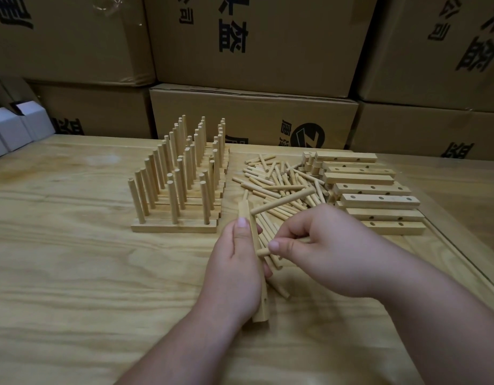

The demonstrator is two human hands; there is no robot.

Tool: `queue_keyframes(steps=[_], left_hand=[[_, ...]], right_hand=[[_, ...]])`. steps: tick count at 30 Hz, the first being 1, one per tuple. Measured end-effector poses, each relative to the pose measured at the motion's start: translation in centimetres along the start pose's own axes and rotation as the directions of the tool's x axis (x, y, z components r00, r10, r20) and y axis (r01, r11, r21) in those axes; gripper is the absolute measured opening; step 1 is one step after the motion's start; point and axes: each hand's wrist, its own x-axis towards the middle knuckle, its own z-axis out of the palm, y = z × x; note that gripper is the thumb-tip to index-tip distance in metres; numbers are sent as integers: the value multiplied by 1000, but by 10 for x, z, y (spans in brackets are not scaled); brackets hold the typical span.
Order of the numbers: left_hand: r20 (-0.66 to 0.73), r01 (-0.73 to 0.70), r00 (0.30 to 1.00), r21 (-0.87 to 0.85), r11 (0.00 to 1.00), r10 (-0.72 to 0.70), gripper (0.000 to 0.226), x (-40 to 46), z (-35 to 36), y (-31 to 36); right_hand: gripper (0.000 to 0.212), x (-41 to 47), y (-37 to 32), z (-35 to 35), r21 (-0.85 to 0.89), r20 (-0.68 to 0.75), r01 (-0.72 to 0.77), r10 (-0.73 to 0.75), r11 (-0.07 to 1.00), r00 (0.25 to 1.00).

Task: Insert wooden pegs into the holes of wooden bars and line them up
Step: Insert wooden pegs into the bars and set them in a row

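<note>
The left hand (234,269) gripped a wooden bar (254,245) on edge above the table (73,273), one peg (282,202) already seated near its far end. The right hand (321,245) pinched a second peg (264,251) against the bar's middle. Finished bars (175,226) stood to the left, loose pegs (276,179) and empty bars (379,200) behind.

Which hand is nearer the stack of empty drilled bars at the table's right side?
Right. The right hand sits just in front of the stack of empty bars, pinching a peg. The left hand is farther left, holding a bar.
</note>
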Motion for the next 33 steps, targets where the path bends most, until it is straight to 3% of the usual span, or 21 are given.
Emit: queue_keyframes(steps=[6,13,15,18,21,23,25,28,33], left_hand=[[-12,8,1000,-29,1000,-8,41,0,-2,1],[-60,12,998,-36,999,-14,41,4,4,-2],[-60,6,998,-41,999,-8,42,4,4,-2],[-55,16,998,-62,998,-20,42,4,1,-2],[-88,23,996,-115,993,-34,43,4,1,-2],[-144,41,987,-179,983,-67,44,6,1,-2],[-181,66,977,-254,965,-115,45,9,-1,-3],[-193,76,972,-290,954,-136,46,12,-1,-5],[-173,62,978,-303,951,-119,45,11,-1,-5]], right_hand=[[17,5,11,3,250,81,-59,40,967,996],[20,1,-3,3,32,-31,-12,13,999,999],[20,1,-5,5,38,-43,-6,7,999,999],[26,3,-2,6,218,-72,-28,45,975,996],[49,9,5,0,458,-96,-154,221,875,970],[52,12,9,-7,516,-111,-200,296,833,949],[40,11,13,-9,405,-111,-235,302,884,947],[23,8,12,-1,32,-5,-242,242,970,970],[25,6,5,21,-295,102,-234,274,927,956]])
